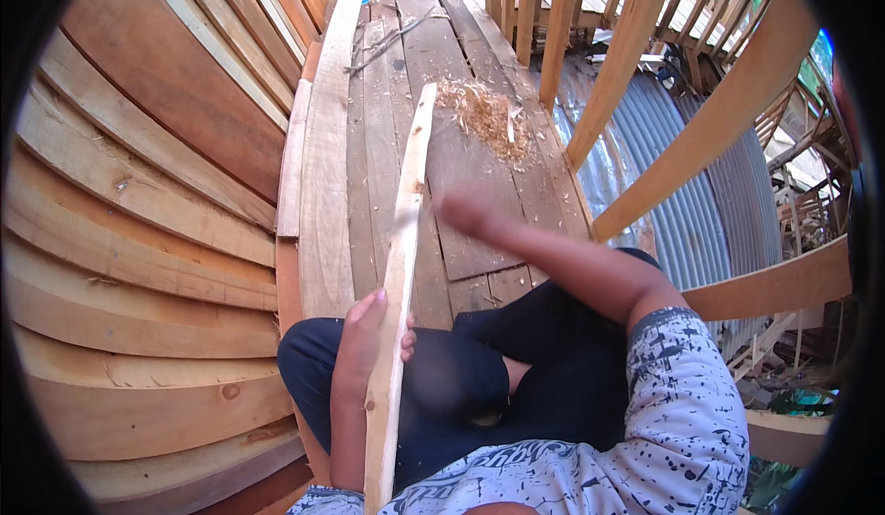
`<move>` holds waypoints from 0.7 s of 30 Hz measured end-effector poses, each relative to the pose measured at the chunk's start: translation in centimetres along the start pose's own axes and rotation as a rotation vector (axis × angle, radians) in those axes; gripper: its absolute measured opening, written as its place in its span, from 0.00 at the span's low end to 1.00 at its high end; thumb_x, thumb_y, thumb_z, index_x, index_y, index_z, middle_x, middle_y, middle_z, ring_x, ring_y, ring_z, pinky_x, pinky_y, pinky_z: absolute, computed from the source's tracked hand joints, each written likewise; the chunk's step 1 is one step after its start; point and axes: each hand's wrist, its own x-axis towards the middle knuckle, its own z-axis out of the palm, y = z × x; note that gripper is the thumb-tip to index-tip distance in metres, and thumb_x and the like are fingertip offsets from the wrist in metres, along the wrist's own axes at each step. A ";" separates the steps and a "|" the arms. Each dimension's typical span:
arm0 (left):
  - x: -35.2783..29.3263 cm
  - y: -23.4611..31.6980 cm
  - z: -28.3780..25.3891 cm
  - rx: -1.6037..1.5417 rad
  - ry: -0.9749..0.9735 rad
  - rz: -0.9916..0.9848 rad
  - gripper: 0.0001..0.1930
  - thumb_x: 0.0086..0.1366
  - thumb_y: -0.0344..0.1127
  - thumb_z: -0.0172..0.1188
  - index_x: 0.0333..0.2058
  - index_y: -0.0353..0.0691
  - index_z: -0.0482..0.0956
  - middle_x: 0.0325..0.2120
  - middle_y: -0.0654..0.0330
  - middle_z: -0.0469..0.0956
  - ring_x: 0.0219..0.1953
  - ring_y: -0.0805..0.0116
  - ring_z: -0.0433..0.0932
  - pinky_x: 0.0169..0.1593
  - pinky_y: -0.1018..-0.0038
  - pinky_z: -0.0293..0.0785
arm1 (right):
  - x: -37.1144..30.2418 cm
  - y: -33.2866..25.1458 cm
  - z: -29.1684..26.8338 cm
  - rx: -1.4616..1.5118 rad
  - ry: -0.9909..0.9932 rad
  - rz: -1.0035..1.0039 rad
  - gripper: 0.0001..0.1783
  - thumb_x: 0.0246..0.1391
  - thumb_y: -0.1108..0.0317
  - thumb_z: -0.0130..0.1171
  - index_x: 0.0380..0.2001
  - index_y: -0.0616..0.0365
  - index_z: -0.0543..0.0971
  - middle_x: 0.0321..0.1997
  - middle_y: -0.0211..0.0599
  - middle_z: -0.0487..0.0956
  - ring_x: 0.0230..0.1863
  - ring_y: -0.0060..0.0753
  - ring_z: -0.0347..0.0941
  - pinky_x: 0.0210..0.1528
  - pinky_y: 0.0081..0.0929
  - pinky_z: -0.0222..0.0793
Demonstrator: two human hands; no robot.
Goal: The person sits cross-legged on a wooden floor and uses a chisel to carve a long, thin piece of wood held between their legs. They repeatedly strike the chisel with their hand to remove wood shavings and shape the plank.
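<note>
A long, narrow strip of pale wood (403, 238) with several dark knots slants up from my lap, its far end above the plank floor. My left hand (369, 332) is closed around the strip near my left knee, fingers wrapped round its edge. Beside the strip's middle, my right hand (468, 213) is smeared by motion. A faint grey blur crosses the wood just left of it. Whether my right hand holds a tool cannot be made out.
Wood shavings (487, 120) lie heaped on the plank floor (383, 137), near a thin dry branch (392, 43). Boards (166, 284) line the left wall. On the right stand upright wooden railing slats (608, 63), with corrugated metal sheeting (678, 174) beyond and below them.
</note>
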 end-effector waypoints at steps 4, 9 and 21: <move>1.0 -0.2 0.6 0.132 -0.018 -0.011 0.15 0.76 0.44 0.45 0.48 0.36 0.67 0.26 0.55 0.72 0.19 0.69 0.70 0.19 0.74 0.68 | -0.3 3.0 2.3 -0.036 0.114 0.077 0.22 0.62 0.56 0.45 0.21 0.56 0.80 0.20 0.50 0.79 0.23 0.53 0.79 0.25 0.50 0.73; -0.1 0.4 0.5 0.108 0.007 -0.015 0.14 0.75 0.44 0.46 0.47 0.37 0.68 0.27 0.56 0.72 0.19 0.71 0.69 0.19 0.76 0.67 | -1.0 -1.4 1.0 -0.081 -0.130 -0.226 0.19 0.61 0.57 0.49 0.23 0.59 0.78 0.21 0.49 0.80 0.23 0.54 0.79 0.27 0.54 0.71; 0.7 0.2 -0.2 -0.074 -0.039 -0.091 0.15 0.76 0.46 0.43 0.47 0.39 0.67 0.26 0.55 0.71 0.18 0.68 0.67 0.19 0.73 0.65 | -0.1 1.6 0.3 0.259 -0.101 0.092 0.21 0.65 0.53 0.52 0.27 0.60 0.78 0.21 0.56 0.77 0.27 0.59 0.77 0.30 0.54 0.69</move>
